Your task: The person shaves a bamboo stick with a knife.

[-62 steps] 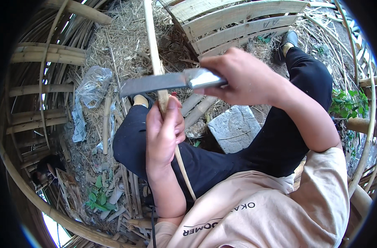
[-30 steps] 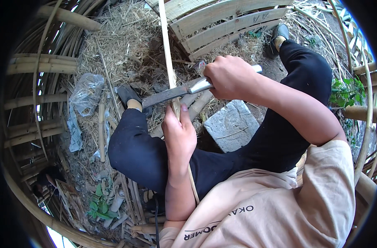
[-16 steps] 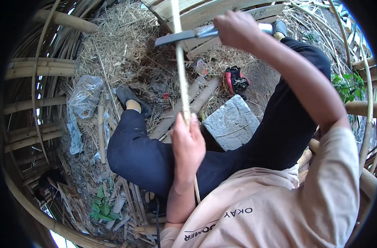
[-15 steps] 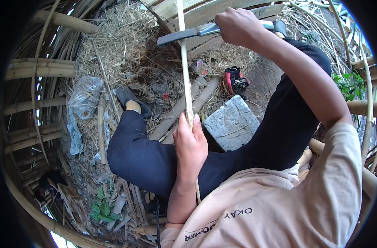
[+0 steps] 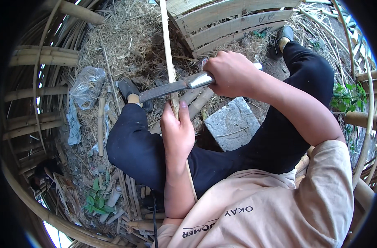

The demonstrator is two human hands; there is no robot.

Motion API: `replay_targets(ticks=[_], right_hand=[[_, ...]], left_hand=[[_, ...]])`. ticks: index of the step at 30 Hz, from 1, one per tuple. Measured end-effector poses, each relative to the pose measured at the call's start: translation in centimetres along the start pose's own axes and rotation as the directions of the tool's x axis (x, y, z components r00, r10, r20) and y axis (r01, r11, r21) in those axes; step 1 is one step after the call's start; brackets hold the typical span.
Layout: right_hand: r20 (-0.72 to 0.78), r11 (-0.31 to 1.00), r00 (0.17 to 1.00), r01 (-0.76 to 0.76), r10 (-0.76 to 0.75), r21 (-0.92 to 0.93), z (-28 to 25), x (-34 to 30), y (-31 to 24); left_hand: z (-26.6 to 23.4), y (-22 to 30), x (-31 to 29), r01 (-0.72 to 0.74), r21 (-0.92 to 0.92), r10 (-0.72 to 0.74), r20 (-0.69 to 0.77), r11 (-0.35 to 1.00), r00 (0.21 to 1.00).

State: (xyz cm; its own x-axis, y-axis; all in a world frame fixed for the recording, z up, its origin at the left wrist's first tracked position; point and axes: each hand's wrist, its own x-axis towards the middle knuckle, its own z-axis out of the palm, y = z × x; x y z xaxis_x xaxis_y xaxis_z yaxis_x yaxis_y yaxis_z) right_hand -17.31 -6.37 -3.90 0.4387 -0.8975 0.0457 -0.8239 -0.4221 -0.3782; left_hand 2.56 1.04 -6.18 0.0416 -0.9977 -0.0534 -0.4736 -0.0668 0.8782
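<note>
My left hand (image 5: 177, 134) is closed round a long, pale bamboo strip (image 5: 167, 45), thumb along it. The strip runs away from me past the far edge, and its near end passes under my left forearm by my shirt. In my right hand (image 5: 234, 74) is a machete (image 5: 163, 90), gripped by its handle, with a shiny metal collar where the blade begins. The blade lies across the strip just beyond my left thumb. At that spot the strip looks rough and frayed.
A grey stone block (image 5: 233, 124) sits between my legs, near bamboo poles (image 5: 201, 101). A slatted wooden crate (image 5: 238, 25) stands at the far side. Straw (image 5: 122, 37) covers the ground. A clear plastic bag (image 5: 87, 87) lies left, beside a bamboo frame (image 5: 44, 60).
My right hand has brought the machete nearer along the strip, down to my left thumb. My left hand and the strip have shifted slightly left. My right arm now covers the red-and-black object.
</note>
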Motion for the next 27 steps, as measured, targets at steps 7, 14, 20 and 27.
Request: replay_targets(ticks=[7,14,20,27], right_hand=[[-0.047,0.996,0.998,0.045,-0.042,0.074,1.1,-0.5,-0.1],[-0.067,1.0,0.998,0.016,-0.015,0.004,1.3,-0.1,-0.4],[-0.04,0.999,0.999,0.012,-0.014,-0.049,1.0,0.6,0.2],[-0.15,0.995,0.988,0.029,-0.044,-0.1,0.9,1.7,1.5]], left_hand=[[0.6,1.2,-0.8,-0.096,-0.028,0.097,0.019,0.995,0.995],[0.8,-0.1,-0.4,-0.131,-0.033,0.131,0.001,0.991,0.991],[0.8,-0.1,-1.1,-0.183,0.137,0.188,-0.019,0.973,0.982],[0.2,1.1,-1.2,-0.022,0.159,0.023,-0.005,0.987,1.0]])
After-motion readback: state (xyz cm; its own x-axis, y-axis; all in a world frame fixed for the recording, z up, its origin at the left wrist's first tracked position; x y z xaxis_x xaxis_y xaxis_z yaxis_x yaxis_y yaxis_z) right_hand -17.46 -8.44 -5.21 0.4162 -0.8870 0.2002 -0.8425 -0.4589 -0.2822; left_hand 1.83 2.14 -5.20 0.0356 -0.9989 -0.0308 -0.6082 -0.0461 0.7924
